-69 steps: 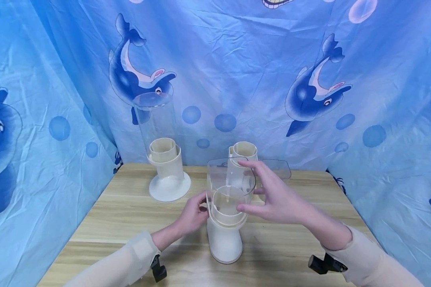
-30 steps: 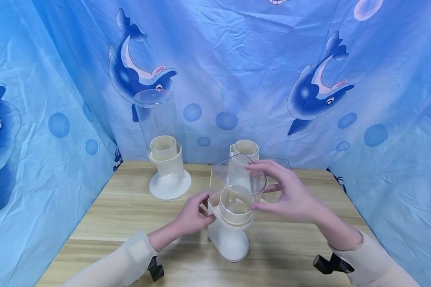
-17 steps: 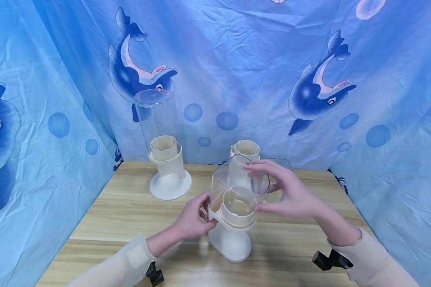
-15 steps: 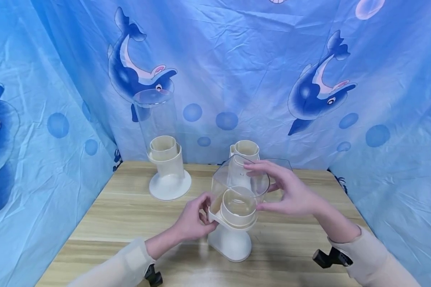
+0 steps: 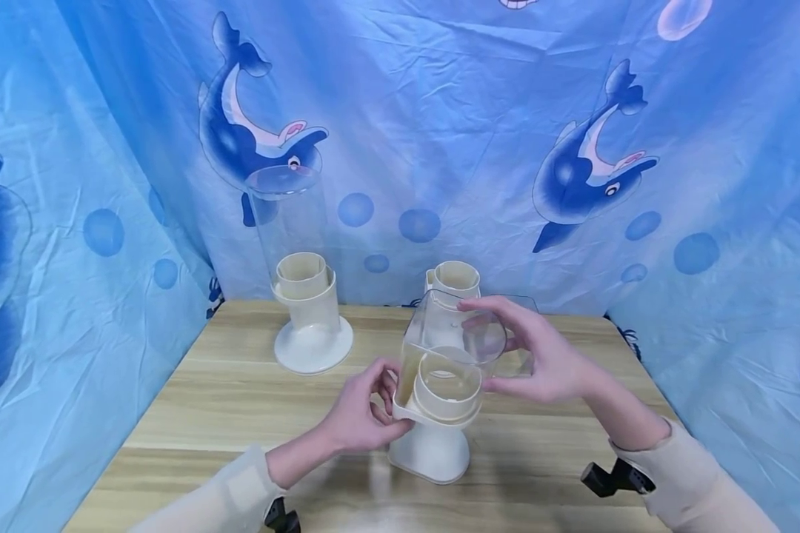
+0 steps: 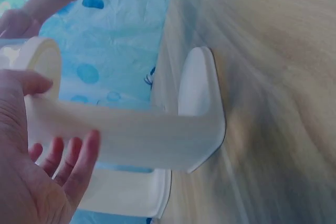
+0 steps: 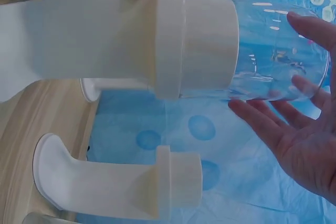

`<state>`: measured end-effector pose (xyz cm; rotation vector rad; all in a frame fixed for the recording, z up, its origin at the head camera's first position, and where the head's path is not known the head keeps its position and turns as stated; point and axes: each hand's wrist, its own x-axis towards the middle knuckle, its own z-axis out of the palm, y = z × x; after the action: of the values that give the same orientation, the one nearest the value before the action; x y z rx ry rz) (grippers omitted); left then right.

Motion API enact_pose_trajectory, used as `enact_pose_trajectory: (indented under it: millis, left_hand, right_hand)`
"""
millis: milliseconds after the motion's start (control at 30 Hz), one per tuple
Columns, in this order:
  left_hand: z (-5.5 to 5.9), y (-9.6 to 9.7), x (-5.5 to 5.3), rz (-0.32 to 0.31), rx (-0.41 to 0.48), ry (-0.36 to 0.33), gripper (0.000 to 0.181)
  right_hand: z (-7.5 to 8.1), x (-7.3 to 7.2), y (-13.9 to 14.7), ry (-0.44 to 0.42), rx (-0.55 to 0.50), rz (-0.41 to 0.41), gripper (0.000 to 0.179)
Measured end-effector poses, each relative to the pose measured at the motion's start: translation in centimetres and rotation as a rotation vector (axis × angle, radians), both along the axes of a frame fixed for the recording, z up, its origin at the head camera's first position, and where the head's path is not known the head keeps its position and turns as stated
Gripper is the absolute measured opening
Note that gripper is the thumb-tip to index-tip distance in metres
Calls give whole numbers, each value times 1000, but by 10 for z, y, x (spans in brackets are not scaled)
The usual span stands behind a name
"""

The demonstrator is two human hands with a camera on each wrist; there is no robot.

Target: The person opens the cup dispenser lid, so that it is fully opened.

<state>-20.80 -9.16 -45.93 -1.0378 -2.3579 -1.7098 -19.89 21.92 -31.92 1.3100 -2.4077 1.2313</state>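
In the head view, a white stand (image 5: 433, 451) with a flat foot and wide collar stands upright near the table's front. A clear plastic cover (image 7: 268, 40), rounded on one side and angular on the other, sits in the collar around a white inner ring (image 5: 448, 389). My left hand (image 5: 367, 411) holds the collar from the left, thumb on its edge; the left wrist view shows its other fingers beside the stand's column. My right hand (image 5: 547, 352) holds the cover's upper right side between spread thumb and fingers.
Back left is another white stand (image 5: 315, 344) bearing a tall clear cylinder (image 5: 287, 207). A third white stand (image 5: 457, 272) is behind the held cover. Another clear cover (image 5: 521, 364) lies partly hidden behind my right hand. A blue dolphin-print curtain (image 5: 400, 111) borders the wooden table.
The stand and its clear cover have turned, bringing the angular side towards the front left, and shifted slightly right. Both hands have followed, keeping their hold.
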Motion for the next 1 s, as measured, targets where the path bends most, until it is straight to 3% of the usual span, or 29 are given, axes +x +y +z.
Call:
enact_pose_trajectory:
  millis: [233,433,533,667,800,900,1000]
  left_hand:
    - [1,0,2,-62,16,-64,68]
    - [4,2,5,-46,2,-117,84]
    - [5,4,1,-17,-23,-76,99]
    - [8,8,-10,-36,-36,19,111]
    - [12,13,-15,-108,-2,-4,110]
    - [11,16,-18,-135,33,-31,110]
    - [9,17,-21,-140,44,-16,108]
  right_hand:
    - [1,6,-5,56,34,-69,100]
    - [2,0,-6,86,-2,51,100]
    - [3,-3,-6,116,12,72,102]
    - [11,-4,-12,101,58,6,101]
    - [21,-5,-21,63,106,-23,96]
    - [31,-8,-27,100,159,-8,94]
    - [42,-8,-36,144,220,-8,94]
